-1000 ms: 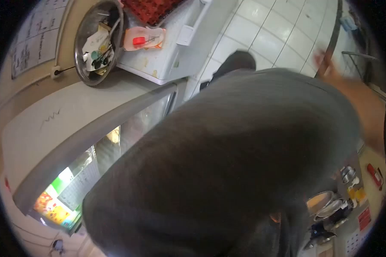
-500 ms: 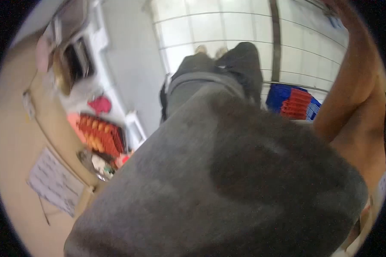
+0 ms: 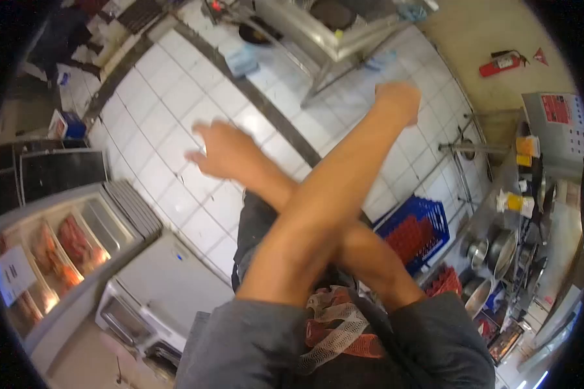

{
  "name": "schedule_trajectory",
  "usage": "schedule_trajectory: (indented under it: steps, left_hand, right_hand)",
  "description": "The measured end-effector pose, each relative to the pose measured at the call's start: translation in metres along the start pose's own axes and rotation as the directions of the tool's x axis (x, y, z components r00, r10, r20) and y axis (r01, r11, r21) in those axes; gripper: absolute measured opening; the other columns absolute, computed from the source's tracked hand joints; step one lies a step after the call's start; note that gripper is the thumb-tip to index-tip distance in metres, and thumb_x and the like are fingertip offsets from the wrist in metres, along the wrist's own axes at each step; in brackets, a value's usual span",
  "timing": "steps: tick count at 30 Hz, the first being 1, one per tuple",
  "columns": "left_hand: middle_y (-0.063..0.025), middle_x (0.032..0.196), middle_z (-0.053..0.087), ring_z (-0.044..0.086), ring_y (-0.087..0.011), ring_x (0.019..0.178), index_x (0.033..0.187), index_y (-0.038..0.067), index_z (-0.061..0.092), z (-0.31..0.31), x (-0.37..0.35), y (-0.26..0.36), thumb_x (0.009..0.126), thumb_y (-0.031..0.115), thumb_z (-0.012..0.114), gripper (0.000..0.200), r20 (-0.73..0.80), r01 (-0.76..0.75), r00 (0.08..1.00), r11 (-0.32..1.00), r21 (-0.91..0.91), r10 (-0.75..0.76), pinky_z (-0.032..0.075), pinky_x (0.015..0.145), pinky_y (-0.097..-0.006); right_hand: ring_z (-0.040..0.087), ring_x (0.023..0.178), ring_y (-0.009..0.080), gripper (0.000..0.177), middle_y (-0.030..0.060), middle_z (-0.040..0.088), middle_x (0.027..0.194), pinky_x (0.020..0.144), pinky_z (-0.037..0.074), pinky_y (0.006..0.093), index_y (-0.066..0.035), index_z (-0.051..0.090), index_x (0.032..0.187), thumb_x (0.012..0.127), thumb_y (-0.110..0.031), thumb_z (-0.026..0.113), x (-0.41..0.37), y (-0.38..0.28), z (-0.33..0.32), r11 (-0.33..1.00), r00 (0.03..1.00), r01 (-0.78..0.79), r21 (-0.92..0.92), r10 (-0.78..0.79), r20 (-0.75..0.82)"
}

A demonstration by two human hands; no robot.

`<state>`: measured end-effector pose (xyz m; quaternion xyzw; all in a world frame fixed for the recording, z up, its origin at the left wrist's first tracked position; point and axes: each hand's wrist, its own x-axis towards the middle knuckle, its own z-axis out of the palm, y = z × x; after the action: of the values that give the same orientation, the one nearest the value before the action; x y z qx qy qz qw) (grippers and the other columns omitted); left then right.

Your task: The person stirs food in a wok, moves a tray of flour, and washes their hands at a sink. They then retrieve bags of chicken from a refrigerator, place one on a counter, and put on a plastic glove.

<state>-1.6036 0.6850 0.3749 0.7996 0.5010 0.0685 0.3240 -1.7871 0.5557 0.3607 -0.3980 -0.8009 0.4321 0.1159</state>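
My forearms cross in front of my chest, the left one on top. My left hand (image 3: pixel 397 104) is at the upper right, curled into a fist with nothing visible in it, over the tiled floor. At the left my right hand (image 3: pixel 220 150) is slightly blurred, its thumb and fingers apart and holding nothing. Neither hand touches an object. Below the crossed arms, white and red netting (image 3: pixel 340 327) lies against my dark clothing.
A blue crate (image 3: pixel 440 214) with red contents stands right of my legs. Metal equipment (image 3: pixel 334 45) is ahead. Pans (image 3: pixel 503 249) line the right side, near a fire extinguisher (image 3: pixel 501 64). A display case (image 3: pixel 97 194) with food is at the left.
The view has swung and now shows much more of the room. Both forearms are now crossed in front, with both hands visible; earlier only a bare arm showed at the right edge.
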Motion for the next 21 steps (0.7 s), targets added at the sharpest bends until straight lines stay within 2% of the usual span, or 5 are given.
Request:
schedule_trajectory:
  steps: [4, 7, 10, 13, 21]
  left_hand:
    - [-0.0199, 0.109, 0.064, 0.062, -0.0315, 0.103, 0.119, 0.004, 0.058, -0.03, 0.024, -0.051, 0.083, 0.021, 0.066, 0.04, -0.371, -0.457, 0.867, 0.827, -0.328, 0.332, 0.05, 0.086, -0.0398]
    - [-0.0143, 0.105, 0.063, 0.062, -0.0259, 0.094, 0.121, 0.005, 0.056, -0.091, 0.028, -0.092, 0.083, 0.012, 0.068, 0.041, -0.512, -0.503, 0.837, 0.644, -0.576, 0.195, 0.049, 0.083, -0.0356]
    - [-0.0082, 0.104, 0.063, 0.06, -0.0158, 0.095, 0.121, 0.005, 0.056, -0.107, 0.077, -0.174, 0.084, 0.005, 0.067, 0.038, -0.605, -0.411, 0.782, 0.602, -0.684, -0.154, 0.048, 0.082, -0.0304]
    - [-0.0079, 0.095, 0.065, 0.062, -0.0149, 0.086, 0.121, 0.003, 0.054, -0.132, 0.131, -0.218, 0.087, 0.006, 0.064, 0.035, -0.61, -0.258, 0.667, 0.636, -0.728, -0.427, 0.048, 0.077, -0.0276]
    - [-0.006, 0.09, 0.064, 0.061, -0.0128, 0.082, 0.115, 0.003, 0.057, -0.198, 0.324, -0.232, 0.087, 0.007, 0.064, 0.029, -0.507, -0.142, 0.74, 0.634, -0.76, -0.441, 0.048, 0.075, -0.0271]
  right_hand:
    - [0.057, 0.109, 0.0409, 0.057, 0.0257, 0.057, 0.115, 0.091, 0.046, 0.0486, -0.004, 0.049, 0.133, 0.088, -0.036, 0.064, 0.053, 0.109, 0.008, 0.99, 0.952, 0.129, 0.05, -0.138, 0.274]
    - [0.056, 0.114, 0.0348, 0.06, 0.0247, 0.055, 0.122, 0.097, 0.044, 0.0436, -0.003, 0.046, 0.136, 0.089, -0.036, 0.064, 0.079, 0.23, -0.043, 0.909, 0.898, 0.048, 0.414, -0.22, 0.38]
    - [0.06, 0.103, 0.025, 0.05, 0.0145, 0.061, 0.114, 0.089, 0.048, 0.041, -0.006, 0.051, 0.132, 0.09, -0.03, 0.065, 0.134, 0.321, -0.154, 0.965, 0.99, -0.134, 0.225, 0.121, 0.069]
    - [0.062, 0.074, 0.0156, 0.039, 0.0037, 0.066, 0.084, 0.065, 0.051, 0.0314, -0.01, 0.057, 0.121, 0.089, -0.029, 0.067, 0.175, 0.38, -0.287, 0.901, 0.905, -0.257, 0.351, 0.352, -0.241]
    - [0.062, 0.081, 0.017, 0.055, 0.0041, 0.064, 0.096, 0.068, 0.052, 0.0302, -0.006, 0.054, 0.123, 0.083, -0.039, 0.074, 0.412, 0.493, -0.627, 0.697, 0.668, -0.134, 0.705, 0.589, -0.455]
